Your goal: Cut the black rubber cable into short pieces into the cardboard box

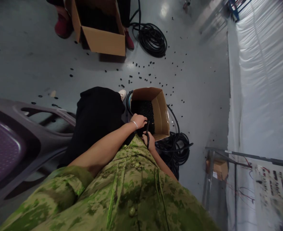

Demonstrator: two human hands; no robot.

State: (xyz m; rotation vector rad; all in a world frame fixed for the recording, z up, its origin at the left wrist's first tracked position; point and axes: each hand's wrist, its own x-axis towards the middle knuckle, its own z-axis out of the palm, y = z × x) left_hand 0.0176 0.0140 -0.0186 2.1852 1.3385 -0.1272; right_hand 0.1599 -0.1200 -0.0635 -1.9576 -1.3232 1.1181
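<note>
Below me stands an open cardboard box (161,109) with many small black pieces (143,109) inside. Over its near edge, my right hand (150,141) is closed around a short length of black hose (147,136) that points up and away from me. My left hand (139,121), with a bracelet at the wrist, hangs over the box close to the hose's upper end. Its fingers are curled in a pinch, and what they hold is too small and dark to name.
A black hose coil (179,147) lies right of the box, another coil (153,40) farther off. Someone with red shoes (63,27) sits behind a larger cardboard box (105,40). Small black rings are scattered over the floor. A purple-grey chair (4,150) stands left, a metal frame (211,179) right.
</note>
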